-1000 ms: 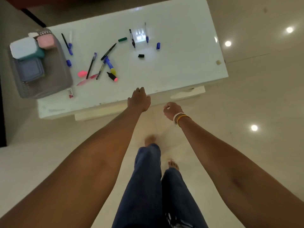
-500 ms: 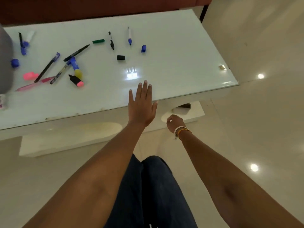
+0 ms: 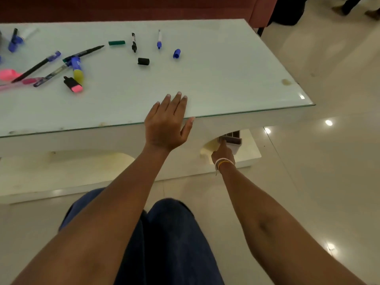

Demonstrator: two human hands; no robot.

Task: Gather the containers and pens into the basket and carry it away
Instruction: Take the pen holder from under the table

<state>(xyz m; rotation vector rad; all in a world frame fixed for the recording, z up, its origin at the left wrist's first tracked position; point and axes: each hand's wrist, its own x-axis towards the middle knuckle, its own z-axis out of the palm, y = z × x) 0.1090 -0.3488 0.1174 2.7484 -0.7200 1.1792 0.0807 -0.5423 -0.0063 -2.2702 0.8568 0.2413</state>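
Note:
Several pens and markers lie scattered on the white glass-topped table (image 3: 226,79): a black marker (image 3: 134,42), a blue pen (image 3: 159,39), a green cap (image 3: 116,42), a blue cap (image 3: 176,53), a black cap (image 3: 143,61), a blue and yellow marker (image 3: 77,67) and a pink highlighter (image 3: 72,84). My left hand (image 3: 167,122) rests flat and open on the table's front edge. My right hand (image 3: 223,152) reaches below the tabletop and touches a small dark box (image 3: 231,138) on the lower shelf. The basket and containers are out of frame.
More pens and a pink object (image 3: 8,74) lie at the far left of the table. A red sofa (image 3: 144,7) stands behind the table. Glossy tiled floor (image 3: 329,182) spreads to the right. My legs in blue trousers (image 3: 168,243) are below.
The view has dropped closer to the table and the basket has left the frame. My left hand spread flat on the edge; my right hand moved down under the tabletop toward the dark box.

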